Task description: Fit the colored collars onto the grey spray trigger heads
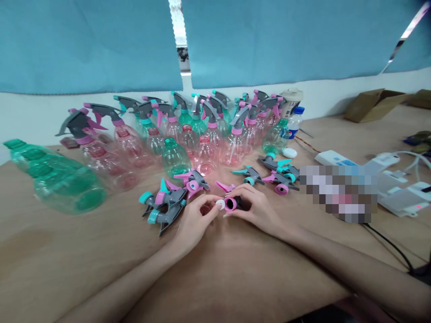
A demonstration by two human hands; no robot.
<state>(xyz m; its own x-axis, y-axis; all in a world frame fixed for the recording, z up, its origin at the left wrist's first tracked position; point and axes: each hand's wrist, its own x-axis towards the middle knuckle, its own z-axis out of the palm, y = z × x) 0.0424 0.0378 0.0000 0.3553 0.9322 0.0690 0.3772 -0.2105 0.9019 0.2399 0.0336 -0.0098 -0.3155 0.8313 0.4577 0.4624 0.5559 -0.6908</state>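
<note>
My left hand (202, 213) pinches a small round white disc (220, 205) between thumb and fingers. Just to its right, my right hand (257, 207) is closed around a grey and pink spray trigger head (230, 204), whose pink collar opening faces the disc. A narrow gap seems to separate disc and collar. Left of my hands lies a pile of loose trigger heads (168, 202), grey with teal or pink parts. More trigger heads (279, 172) lie beyond my right hand. Part of the held head is hidden by my right fingers.
Pink and green spray bottles (205, 154) stand in rows behind my hands, many with trigger heads on. Green bottles (67, 186) lean or lie at left. A Pepsi bottle (295, 122), a white power strip (336, 159) and a cardboard box (373, 104) are on the right.
</note>
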